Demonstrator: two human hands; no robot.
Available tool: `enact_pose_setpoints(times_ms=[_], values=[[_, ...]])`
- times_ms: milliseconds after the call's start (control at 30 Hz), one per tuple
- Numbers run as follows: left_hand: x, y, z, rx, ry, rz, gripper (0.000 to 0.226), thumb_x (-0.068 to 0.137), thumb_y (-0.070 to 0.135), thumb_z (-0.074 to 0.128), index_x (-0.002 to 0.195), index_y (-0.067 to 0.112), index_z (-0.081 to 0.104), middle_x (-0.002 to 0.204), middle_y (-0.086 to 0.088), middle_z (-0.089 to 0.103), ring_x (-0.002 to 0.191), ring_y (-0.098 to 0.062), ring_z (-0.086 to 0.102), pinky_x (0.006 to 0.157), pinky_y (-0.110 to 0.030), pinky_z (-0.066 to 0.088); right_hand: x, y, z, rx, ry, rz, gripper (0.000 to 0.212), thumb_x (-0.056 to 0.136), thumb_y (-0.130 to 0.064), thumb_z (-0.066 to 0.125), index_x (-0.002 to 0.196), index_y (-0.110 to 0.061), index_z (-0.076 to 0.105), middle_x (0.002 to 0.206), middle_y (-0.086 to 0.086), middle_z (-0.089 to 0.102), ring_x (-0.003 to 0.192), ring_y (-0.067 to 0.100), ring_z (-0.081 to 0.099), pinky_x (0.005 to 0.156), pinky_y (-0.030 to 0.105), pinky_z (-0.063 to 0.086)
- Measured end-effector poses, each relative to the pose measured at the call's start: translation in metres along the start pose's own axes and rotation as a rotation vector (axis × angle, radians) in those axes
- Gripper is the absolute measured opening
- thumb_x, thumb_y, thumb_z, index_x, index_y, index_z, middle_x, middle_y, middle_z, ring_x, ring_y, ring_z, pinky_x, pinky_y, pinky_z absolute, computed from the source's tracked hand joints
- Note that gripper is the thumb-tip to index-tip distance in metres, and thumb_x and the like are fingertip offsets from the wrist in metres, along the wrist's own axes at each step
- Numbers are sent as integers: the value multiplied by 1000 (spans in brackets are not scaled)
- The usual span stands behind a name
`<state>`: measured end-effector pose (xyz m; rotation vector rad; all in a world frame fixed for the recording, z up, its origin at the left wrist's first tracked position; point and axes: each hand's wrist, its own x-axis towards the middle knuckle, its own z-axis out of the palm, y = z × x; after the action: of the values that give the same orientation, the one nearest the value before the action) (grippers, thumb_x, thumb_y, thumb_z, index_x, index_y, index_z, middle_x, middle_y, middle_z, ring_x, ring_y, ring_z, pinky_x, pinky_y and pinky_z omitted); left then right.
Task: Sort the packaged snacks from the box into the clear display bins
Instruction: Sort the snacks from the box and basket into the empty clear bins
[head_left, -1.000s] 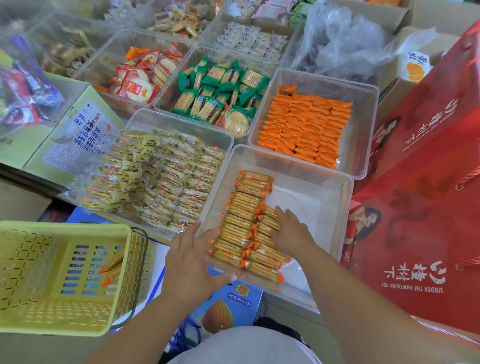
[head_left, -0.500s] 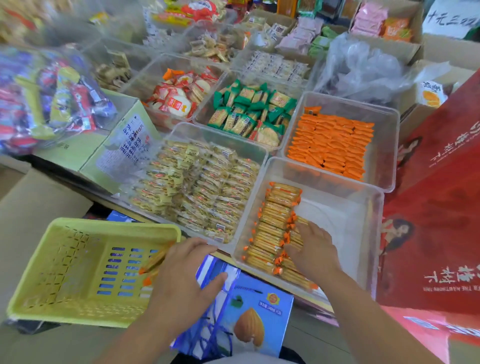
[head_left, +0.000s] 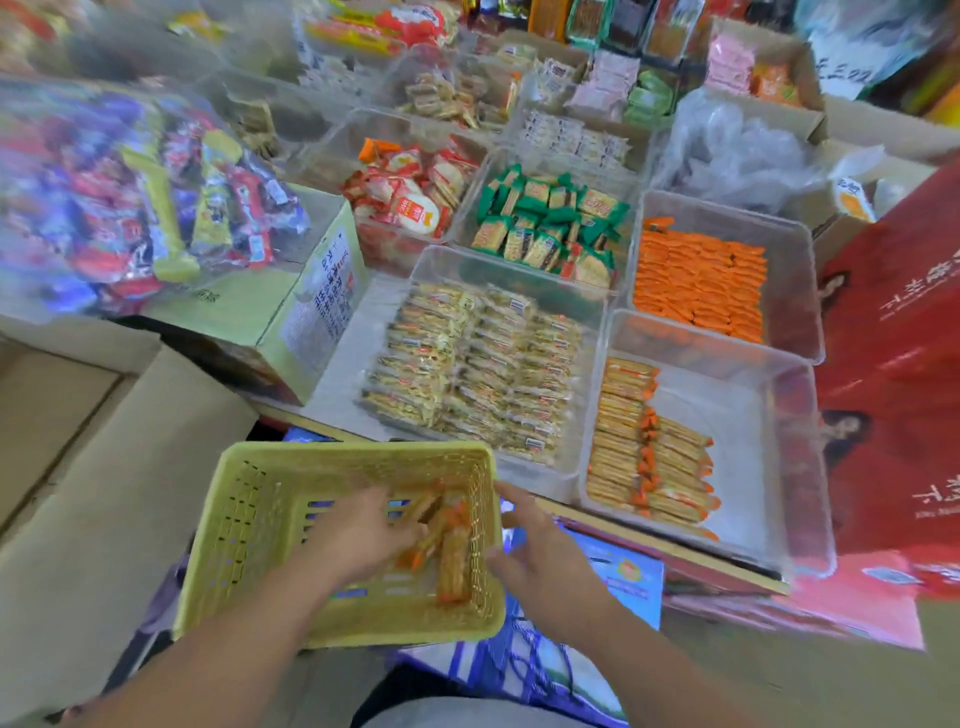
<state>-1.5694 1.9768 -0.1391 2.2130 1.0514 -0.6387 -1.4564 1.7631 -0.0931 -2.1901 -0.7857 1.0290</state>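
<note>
Two hands work at one yellow perforated plastic basket (head_left: 249, 545). The left hand (head_left: 358, 538) reaches inside onto a few tan, orange-ended snack packets (head_left: 452, 556), its grip too blurred to tell. The right hand (head_left: 543, 564) hovers just outside the basket's right wall, fingers spread, holding nothing. Ahead of the right hand, one clear plastic bin (head_left: 779, 467) holds two rows of the same kind. Four more filled clear bins (head_left: 800, 291) lie beyond it. Left of both hands sits one brown cardboard box (head_left: 104, 493). White writing on the red carton (head_left: 893, 364) to the right is unreadable.

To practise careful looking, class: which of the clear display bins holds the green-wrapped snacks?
The middle bin of the second row, flanked by red-and-white packets on its left and orange packets on its right. Only its wrappers are green.
</note>
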Motion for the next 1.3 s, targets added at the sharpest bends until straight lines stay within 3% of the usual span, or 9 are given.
enact_pose_setpoints(times_ms=[100,233,433,533,600,767,933,1067,1300], values=[[12,4,8,-129,-130,7,76,78,64,76,138,21,59,134,-5,66,105,-19,65,85,-30,51,-5,-7,13,70,31,83,68,102,-24,55,147,-61,19,133,-9,59,73,31,69,70,49,56],[21,12,21,-352,-251,-3,46,71,62,86,97,32,63,96,15,66,87,-6,62,74,-26,48,-7,-12,15,88,66,151,71,101,-22,56,147,-63,20,130,-7,60,73,19,69,72,40,56],[33,22,39,-555,-344,-139,55,65,32,97,111,14,71,101,-3,79,92,-23,75,87,-42,61,-6,-16,18,55,88,206,71,103,-22,55,150,-61,18,125,-9,62,69,9,64,66,29,55],[33,24,46,-699,-445,-225,45,72,24,93,109,11,72,77,-2,80,65,-18,77,53,-29,60,-7,-15,18,69,85,220,70,103,-24,54,147,-65,18,125,-10,61,75,17,68,65,30,55],[32,24,49,-747,-449,-265,44,73,27,93,107,14,69,69,0,78,56,-17,75,45,-24,53,-8,-13,18,93,89,218,70,103,-25,55,145,-68,18,121,-13,62,72,14,67,63,28,55],[35,22,50,-898,-495,-334,53,66,22,95,110,7,69,87,-13,80,82,-33,79,84,-50,63,-9,-9,20,124,94,193,70,103,-26,55,141,-73,19,115,-17,63,65,5,61,58,22,51],[41,15,53,-1060,-521,-391,69,49,25,97,109,6,69,89,-15,80,78,-32,79,68,-43,64,-8,-8,20,122,82,193,69,104,-31,53,141,-74,15,118,-18,61,78,12,67,63,20,50],[37,19,51,-1109,-574,-376,65,57,20,95,114,6,67,91,-16,80,78,-33,79,57,-40,61,-7,-6,20,122,83,201,69,104,-32,53,142,-74,14,120,-18,59,80,10,67,66,21,51],[31,31,57,-1074,-589,-299,57,69,15,92,118,8,63,95,-18,79,86,-36,78,78,-50,64,-9,-6,21,86,101,215,70,104,-35,52,139,-78,9,116,-24,57,79,-2,65,53,11,44]])
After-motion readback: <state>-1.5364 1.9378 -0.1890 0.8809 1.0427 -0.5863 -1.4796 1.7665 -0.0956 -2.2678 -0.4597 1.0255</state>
